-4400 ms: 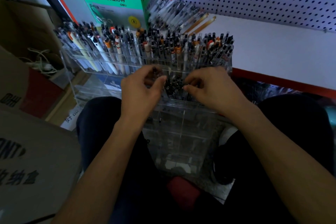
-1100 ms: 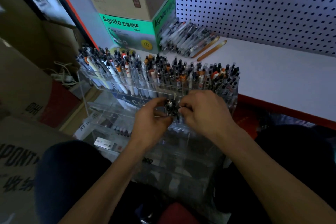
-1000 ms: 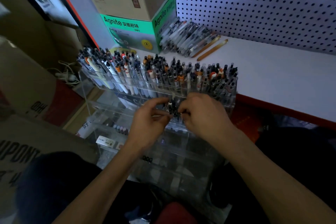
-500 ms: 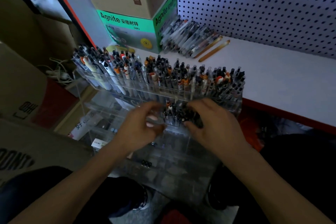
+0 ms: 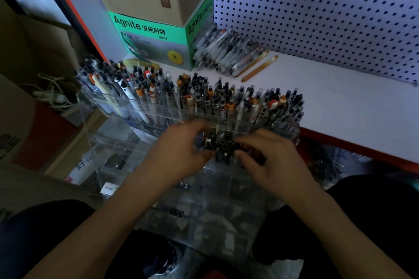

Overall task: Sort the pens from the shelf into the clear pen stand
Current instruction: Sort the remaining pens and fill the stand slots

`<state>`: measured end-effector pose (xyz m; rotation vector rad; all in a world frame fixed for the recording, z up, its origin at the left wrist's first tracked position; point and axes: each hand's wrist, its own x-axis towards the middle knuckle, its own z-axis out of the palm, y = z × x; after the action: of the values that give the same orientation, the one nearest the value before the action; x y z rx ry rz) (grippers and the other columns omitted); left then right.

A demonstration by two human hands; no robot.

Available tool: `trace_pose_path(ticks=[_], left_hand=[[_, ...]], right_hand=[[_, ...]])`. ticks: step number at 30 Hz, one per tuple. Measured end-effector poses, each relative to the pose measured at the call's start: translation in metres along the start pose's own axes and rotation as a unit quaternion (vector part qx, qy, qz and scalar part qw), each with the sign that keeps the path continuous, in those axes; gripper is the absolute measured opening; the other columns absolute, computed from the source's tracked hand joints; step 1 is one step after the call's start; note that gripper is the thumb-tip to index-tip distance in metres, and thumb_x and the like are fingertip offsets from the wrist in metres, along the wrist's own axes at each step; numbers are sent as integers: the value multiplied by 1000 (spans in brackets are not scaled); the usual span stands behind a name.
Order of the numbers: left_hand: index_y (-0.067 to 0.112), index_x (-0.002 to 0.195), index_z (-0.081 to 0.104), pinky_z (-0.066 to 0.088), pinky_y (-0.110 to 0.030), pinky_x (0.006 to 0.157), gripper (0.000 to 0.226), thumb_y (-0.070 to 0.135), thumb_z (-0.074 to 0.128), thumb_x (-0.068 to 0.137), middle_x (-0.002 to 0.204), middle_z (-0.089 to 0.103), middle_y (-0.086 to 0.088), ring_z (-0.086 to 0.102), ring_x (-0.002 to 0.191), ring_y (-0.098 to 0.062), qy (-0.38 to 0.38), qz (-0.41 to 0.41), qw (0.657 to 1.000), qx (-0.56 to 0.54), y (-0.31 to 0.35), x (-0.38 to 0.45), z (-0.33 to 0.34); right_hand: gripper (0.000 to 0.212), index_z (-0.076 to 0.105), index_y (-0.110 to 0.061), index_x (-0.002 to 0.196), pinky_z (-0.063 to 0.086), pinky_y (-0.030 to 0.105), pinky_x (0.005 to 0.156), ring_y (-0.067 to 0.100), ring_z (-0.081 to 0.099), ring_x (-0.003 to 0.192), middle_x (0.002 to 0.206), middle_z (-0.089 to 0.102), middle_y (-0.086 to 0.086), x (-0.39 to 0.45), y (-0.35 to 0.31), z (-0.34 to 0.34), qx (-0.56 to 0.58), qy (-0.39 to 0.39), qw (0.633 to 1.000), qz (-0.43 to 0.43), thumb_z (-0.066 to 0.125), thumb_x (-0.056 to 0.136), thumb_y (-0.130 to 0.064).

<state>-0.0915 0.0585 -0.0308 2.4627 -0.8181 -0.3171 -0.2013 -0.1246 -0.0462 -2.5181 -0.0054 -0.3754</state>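
Now both hands sit over the second tier of the pen stand (image 5: 145, 120), a little lower and wider apart than half a second ago, when the fingers were closer over the same cluster. The left hand (image 5: 179, 154) has its fingers curled at 9 o'clock of the bunch of dark pens (image 5: 221, 147); blur hides whether it pinches one. The right hand (image 5: 269, 161), at 3 o'clock of the bunch, curls its fingertips against the pens and seems to steady them, though a firm hold cannot be told. The bunch stands in a middle compartment just below the full back row (image 5: 204, 102). More loose pens (image 5: 224, 52) lie on the shelf (image 5: 340, 102) at 12 o'clock, beside the green box (image 5: 154, 36), so the sorting looks far from done.
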Motion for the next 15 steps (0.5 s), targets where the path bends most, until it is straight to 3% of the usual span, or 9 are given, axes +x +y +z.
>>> trace_pose_path(ticks=[4, 9, 15], left_hand=[[26, 108, 70, 53, -27, 76, 27, 29, 76, 82, 97, 68, 9, 60, 81, -3, 42, 70, 997, 15, 15, -4, -23], [21, 97, 75, 53, -14, 72, 12, 20, 73, 85, 82, 71, 12, 67, 77, -2, 62, 128, 978, -155, 46, 0, -49], [15, 93, 75, 51, -14, 67, 7, 16, 71, 87, 80, 73, 7, 67, 72, -5, 82, 166, 966, -178, 71, 42, -61]], right_hand=[[18, 75, -18, 105, 49, 11, 72, 1, 60, 76, 88, 66, -9, 2, -3, -20, 64, 59, 996, 16, 73, 88, -23], [13, 74, -24, 99, 54, 17, 73, 5, 66, 77, 89, 70, -11, 8, -12, -58, 151, 117, 981, 46, 72, 87, -18], [7, 74, -25, 94, 54, 20, 71, 6, 65, 73, 82, 70, -15, 37, -12, -98, 179, 153, 971, 45, 69, 91, -20]])
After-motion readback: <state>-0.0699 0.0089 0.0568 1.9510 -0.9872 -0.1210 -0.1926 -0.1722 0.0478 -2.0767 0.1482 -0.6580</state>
